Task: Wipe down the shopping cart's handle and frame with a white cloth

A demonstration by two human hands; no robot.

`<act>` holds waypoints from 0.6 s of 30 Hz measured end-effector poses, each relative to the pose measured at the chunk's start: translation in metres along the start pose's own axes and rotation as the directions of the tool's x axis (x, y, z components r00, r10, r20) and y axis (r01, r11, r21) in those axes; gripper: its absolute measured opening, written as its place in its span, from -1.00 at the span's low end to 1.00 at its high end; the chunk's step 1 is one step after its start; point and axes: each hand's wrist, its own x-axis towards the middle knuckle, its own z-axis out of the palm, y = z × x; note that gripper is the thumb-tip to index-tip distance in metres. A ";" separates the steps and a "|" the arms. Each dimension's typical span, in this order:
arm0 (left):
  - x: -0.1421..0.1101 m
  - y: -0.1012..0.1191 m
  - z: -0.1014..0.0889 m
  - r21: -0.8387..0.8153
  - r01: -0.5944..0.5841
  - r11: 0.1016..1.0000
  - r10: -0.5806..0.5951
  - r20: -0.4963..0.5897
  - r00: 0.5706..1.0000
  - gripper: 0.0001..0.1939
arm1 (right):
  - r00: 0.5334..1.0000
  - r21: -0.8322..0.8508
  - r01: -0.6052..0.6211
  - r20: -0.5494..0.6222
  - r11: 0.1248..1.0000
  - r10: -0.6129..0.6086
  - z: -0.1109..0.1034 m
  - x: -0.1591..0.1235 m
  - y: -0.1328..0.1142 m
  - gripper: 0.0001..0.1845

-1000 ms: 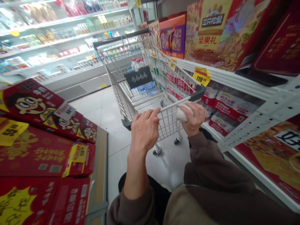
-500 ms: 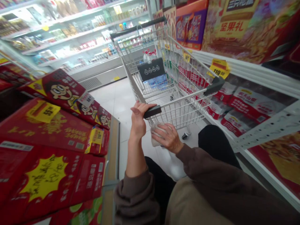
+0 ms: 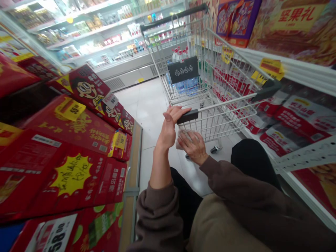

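A wire shopping cart [image 3: 217,84] stands in a shop aisle in front of me. My left hand [image 3: 170,126] is closed over the left end of its handle bar [image 3: 225,103], beside the black end cap. My right hand [image 3: 191,145] sits lower, just under that end of the bar, with its fingers pressed on a white cloth [image 3: 181,138] against the cart's rear frame. Water bottles [image 3: 183,84] lie at the far end of the basket behind a black sign.
Red gift boxes [image 3: 70,140] with yellow price tags are stacked close on the left. Shelves [image 3: 301,73] of red boxes and packets line the right. A chilled display [image 3: 105,31] runs across the far end of the white tiled floor [image 3: 147,108].
My right hand took the cloth from the right end of the handle bar down to below its left end. My left hand slid left along the bar. The view swung right.
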 end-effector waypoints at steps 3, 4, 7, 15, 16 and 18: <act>-0.001 -0.001 0.003 -0.036 0.013 0.999 -0.014 -0.022 1.000 -0.01 | 0.999 0.021 -0.038 0.000 0.999 0.038 0.003 0.006 -0.008 -0.78; -0.001 0.000 0.004 -0.038 0.015 0.999 -0.016 -0.034 0.999 0.00 | 0.999 0.021 -0.052 -0.013 0.998 0.053 0.005 0.010 -0.013 -0.77; 0.000 0.002 0.004 -0.016 0.013 1.000 -0.013 -0.038 0.999 0.00 | 0.996 0.015 -0.094 0.008 0.995 0.094 0.013 0.017 -0.024 -0.72; -0.005 0.004 0.003 -0.002 0.022 1.000 -0.022 -0.011 1.000 -0.03 | 0.998 0.068 -0.016 0.067 0.998 0.012 0.002 0.000 -0.021 -0.84; -0.006 0.004 0.005 -0.007 0.022 1.000 -0.022 -0.041 0.999 -0.03 | 0.998 0.094 -0.020 0.064 0.995 0.014 0.001 0.001 -0.020 -0.82; -0.010 0.004 0.008 -0.017 0.014 1.000 -0.015 -0.102 0.995 -0.05 | 0.997 0.127 -0.017 0.076 0.992 0.007 0.001 0.002 -0.019 -0.77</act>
